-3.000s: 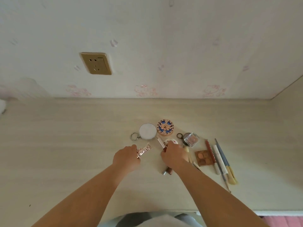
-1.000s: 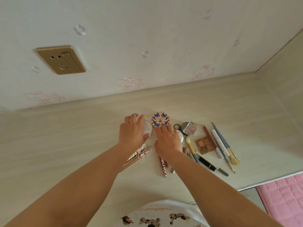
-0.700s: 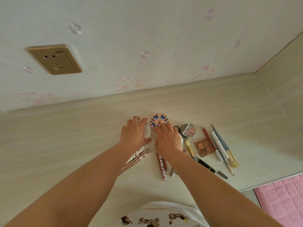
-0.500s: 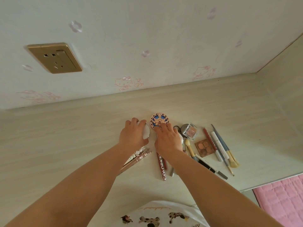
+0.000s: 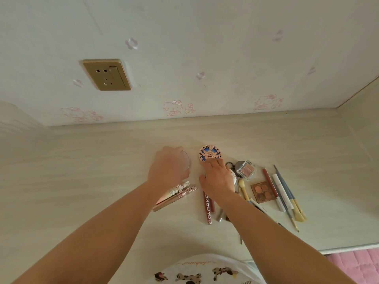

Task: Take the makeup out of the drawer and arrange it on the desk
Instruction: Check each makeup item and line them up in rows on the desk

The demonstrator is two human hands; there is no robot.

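While the pale wood-grain desk [image 5: 82, 171] fills mid-frame, the left hand [image 5: 167, 168] covers a white round compact [image 5: 187, 162], fingers draped over it; whether they clasp it I cannot tell. Just right, the right hand [image 5: 217, 179] lays straightish fingers on the ornate blue-and-gold compact [image 5: 209, 153]. Slide both gently into line; smooth lids probably skid.

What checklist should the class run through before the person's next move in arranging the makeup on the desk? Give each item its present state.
1. Left hand on the round mirror: ok.
2. Right hand fingers touch the ornate round compact: ok.
3. Mirror and compact apart: ok.
4. Brushes lie side by side: ok.
5. Red tube in line with the rose-gold tubes: not ok.
6. Drawer emptied: cannot tell.
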